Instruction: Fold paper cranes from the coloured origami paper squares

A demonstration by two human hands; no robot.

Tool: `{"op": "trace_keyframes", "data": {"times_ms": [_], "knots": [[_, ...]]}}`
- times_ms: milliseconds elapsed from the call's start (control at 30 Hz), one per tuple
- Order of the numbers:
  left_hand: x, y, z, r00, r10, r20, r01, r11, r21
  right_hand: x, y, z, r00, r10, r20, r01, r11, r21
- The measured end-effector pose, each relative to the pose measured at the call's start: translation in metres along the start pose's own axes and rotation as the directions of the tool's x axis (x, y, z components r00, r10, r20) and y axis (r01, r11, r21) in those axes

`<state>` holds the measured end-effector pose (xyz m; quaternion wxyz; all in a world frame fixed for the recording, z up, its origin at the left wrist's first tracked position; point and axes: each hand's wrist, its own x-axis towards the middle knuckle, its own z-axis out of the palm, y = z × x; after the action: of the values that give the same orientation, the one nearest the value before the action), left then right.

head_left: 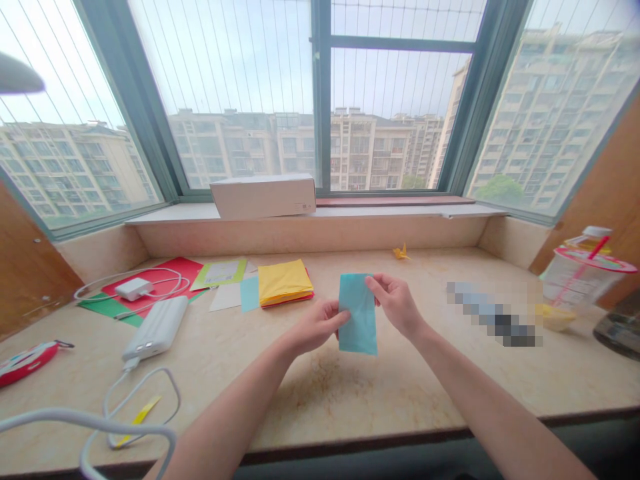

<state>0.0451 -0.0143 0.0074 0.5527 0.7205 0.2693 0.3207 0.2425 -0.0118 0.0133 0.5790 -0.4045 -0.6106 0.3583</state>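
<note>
A teal sheet of paper, folded into a tall rectangle, is held upright above the beige stone counter. My left hand pinches its left edge about halfway up. My right hand pinches its top right corner. Both hands are closed on the paper. Behind it lies a stack of coloured paper with a yellow sheet on top.
A white power bank with white cables lies at the left, near a charger on red and green sheets. A small yellow paper crane sits at the back. A plastic cup with a pink lid stands at the right. A white box rests on the window sill.
</note>
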Motion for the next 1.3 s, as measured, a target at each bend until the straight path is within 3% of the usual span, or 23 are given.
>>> {"op": "trace_keyframes", "data": {"times_ms": [133, 200, 333, 467, 567, 700, 833, 933, 1033, 1133, 1200, 1300], "knots": [[0.007, -0.003, -0.003, 0.964, 0.102, -0.247, -0.104, 0.995, 0.004, 0.001, 0.005, -0.001, 0.981, 0.041, 0.191, -0.031, 0.998, -0.056], [0.009, -0.004, -0.006, 0.924, 0.145, -0.353, -0.136, 0.989, 0.051, 0.001, 0.009, -0.002, 0.988, 0.03, 0.153, -0.013, 0.994, -0.112], [0.009, -0.004, -0.01, 0.853, 0.148, -0.5, -0.082, 0.985, 0.151, 0.0, 0.011, -0.002, 0.996, -0.018, 0.091, 0.031, 0.99, -0.135], [0.005, 0.0, -0.005, 0.909, 0.048, -0.413, -0.044, 0.999, 0.019, -0.001, 0.012, -0.002, 0.996, -0.063, 0.067, 0.068, 0.995, -0.078], [0.004, 0.003, 0.0, 0.936, 0.077, -0.345, -0.108, 0.992, -0.071, 0.0, 0.011, -0.002, 0.985, -0.161, 0.066, 0.165, 0.985, -0.053], [0.005, 0.002, 0.0, 0.927, 0.147, -0.345, -0.178, 0.982, -0.059, 0.0, 0.006, -0.004, 0.963, -0.249, 0.1, 0.261, 0.957, -0.128], [0.005, 0.0, -0.004, 0.914, 0.201, -0.353, -0.186, 0.98, 0.077, -0.001, 0.001, -0.004, 0.952, -0.262, 0.158, 0.288, 0.941, -0.176], [0.006, -0.002, -0.005, 0.888, 0.235, -0.395, -0.181, 0.969, 0.169, -0.001, 0.005, 0.0, 0.949, -0.292, 0.121, 0.308, 0.941, -0.142], [0.008, -0.006, -0.005, 0.852, 0.247, -0.462, -0.195, 0.968, 0.157, 0.0, 0.011, 0.004, 0.97, -0.232, 0.071, 0.235, 0.972, -0.032], [0.009, -0.01, -0.003, 0.826, 0.246, -0.507, -0.244, 0.967, 0.073, 0.001, 0.014, 0.006, 0.997, -0.051, 0.059, 0.047, 0.996, 0.074], [0.009, -0.011, -0.001, 0.833, 0.234, -0.502, -0.258, 0.966, 0.022, 0.001, 0.014, 0.006, 0.998, 0.023, 0.059, -0.029, 0.994, 0.106], [0.007, -0.009, 0.002, 0.863, 0.192, -0.467, -0.226, 0.974, -0.017, 0.001, 0.012, 0.007, 0.996, 0.019, 0.09, -0.032, 0.989, 0.145]]}}
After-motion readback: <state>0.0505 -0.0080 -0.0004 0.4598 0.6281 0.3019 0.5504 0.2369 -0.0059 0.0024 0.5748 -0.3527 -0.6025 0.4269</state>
